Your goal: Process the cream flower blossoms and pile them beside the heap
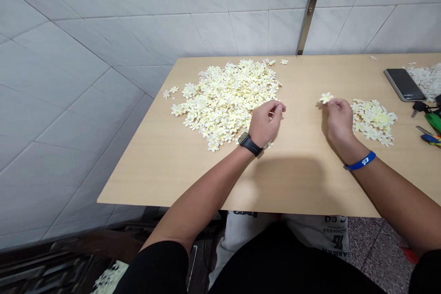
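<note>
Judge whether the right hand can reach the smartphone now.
Probably yes: only a low flower pile lies between the right hand and the smartphone, though that hand pinches a white flower.

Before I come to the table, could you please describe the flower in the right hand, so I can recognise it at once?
Over the light-brown table, find the right hand, with the blue wristband. It pinches a white, yellow-centred flower. Unlike those in the large pile and the small pile, this one is held alone between them.
</note>
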### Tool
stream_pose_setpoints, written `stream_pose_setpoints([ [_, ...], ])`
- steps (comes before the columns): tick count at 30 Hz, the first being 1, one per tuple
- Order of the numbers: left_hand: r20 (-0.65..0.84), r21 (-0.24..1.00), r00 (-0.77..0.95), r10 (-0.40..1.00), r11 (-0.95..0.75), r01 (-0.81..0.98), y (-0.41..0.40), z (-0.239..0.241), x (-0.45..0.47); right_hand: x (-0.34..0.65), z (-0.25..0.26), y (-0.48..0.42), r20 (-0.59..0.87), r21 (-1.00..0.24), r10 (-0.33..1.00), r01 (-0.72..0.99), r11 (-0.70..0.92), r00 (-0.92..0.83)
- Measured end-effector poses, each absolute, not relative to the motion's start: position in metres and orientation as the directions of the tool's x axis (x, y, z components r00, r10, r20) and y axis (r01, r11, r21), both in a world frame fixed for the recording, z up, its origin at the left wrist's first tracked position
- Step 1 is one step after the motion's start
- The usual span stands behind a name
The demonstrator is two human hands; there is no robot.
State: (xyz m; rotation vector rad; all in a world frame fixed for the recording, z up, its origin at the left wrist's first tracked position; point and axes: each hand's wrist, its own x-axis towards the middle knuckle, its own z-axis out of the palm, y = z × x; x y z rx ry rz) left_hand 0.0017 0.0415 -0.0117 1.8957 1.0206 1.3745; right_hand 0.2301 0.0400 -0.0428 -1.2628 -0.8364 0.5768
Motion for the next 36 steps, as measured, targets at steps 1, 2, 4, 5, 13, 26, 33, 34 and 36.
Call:
stream_pose_setpoints([
  [1, 0.508, 0.803, 0.182, 0.842, -0.540, 0.251, 0.041, -0.012, 0.002, 0.239, -0.040, 0.044, 0.233, -0.966, 0.712, 0.073, 0.248, 0.663],
  [2, 0.509, 0.801, 0.185, 0.841, -0.541, 0.257, 0.041, -0.011, 0.002, 0.243, -0.036, 0.046, 0.235, -0.963, 0.676, 0.073, 0.259, 0.698],
  [4, 0.528, 0.786, 0.184, 0.829, -0.559, 0.265, 0.040, -0.010, 0.001, 0.238, -0.026, 0.041, 0.224, -0.964, 0.727, 0.038, 0.263, 0.649],
  [5, 0.551, 0.769, 0.186, 0.814, -0.581, 0.266, 0.039, -0.009, 0.001, 0.230, -0.021, 0.035, 0.215, -0.966, 0.774, 0.016, 0.256, 0.595],
  [13, 0.686, 0.550, 0.419, 0.595, -0.801, 0.237, 0.027, -0.006, 0.005, 0.171, 0.002, -0.016, 0.098, -0.987, 0.994, -0.123, 0.103, 0.047],
  [26, 0.751, 0.506, 0.387, 0.534, -0.843, 0.181, 0.030, -0.008, 0.004, 0.176, 0.000, -0.015, 0.163, -0.978, 0.987, -0.130, 0.162, 0.002],
  [33, 0.762, 0.514, 0.374, 0.528, -0.845, 0.145, 0.029, -0.005, 0.003, 0.177, 0.001, -0.016, 0.178, -0.973, 0.984, -0.148, 0.176, -0.001],
  [34, 0.773, 0.508, 0.368, 0.517, -0.852, 0.130, 0.029, -0.005, 0.003, 0.177, 0.001, -0.016, 0.182, -0.972, 0.983, -0.155, 0.179, -0.003],
  [36, 0.794, 0.493, 0.354, 0.495, -0.864, 0.103, 0.029, -0.005, 0.004, 0.177, 0.001, -0.016, 0.191, -0.968, 0.982, -0.168, 0.187, -0.008],
])
